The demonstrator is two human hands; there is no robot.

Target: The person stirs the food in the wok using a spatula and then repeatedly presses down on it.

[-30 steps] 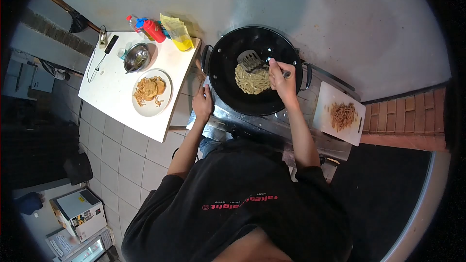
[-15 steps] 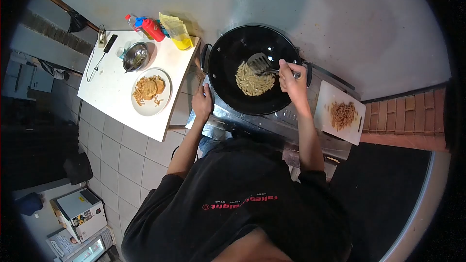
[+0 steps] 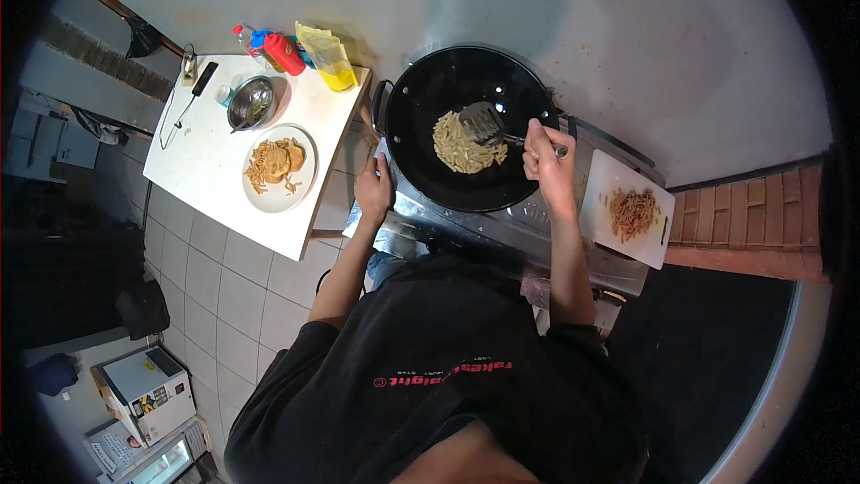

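My right hand (image 3: 550, 159) is closed around the handle of a slotted turner (image 3: 482, 123), dark-bladed with a metal shaft. Its blade lies over the upper right part of a heap of pale cut strips (image 3: 461, 151) inside a large black wok (image 3: 448, 193). The wok sits on a metal stove (image 3: 421, 202). At the stove's left corner my left hand (image 3: 373, 190) grips the edge, below the wok's left handle (image 3: 380, 108); part of its fingers is hidden.
To the left, a white table (image 3: 206, 202) bears a plate (image 3: 305, 184) of fried food, a metal bowl (image 3: 251, 105), a red bottle (image 3: 285, 55) and a yellow pouch (image 3: 327, 58). Right of the stove lies a white cutting board (image 3: 602, 184) with browned strips (image 3: 632, 213).
My right hand has moved slightly right and down with the turner. The heap of pale strips has shifted a little up and left. My left hand stays in place.
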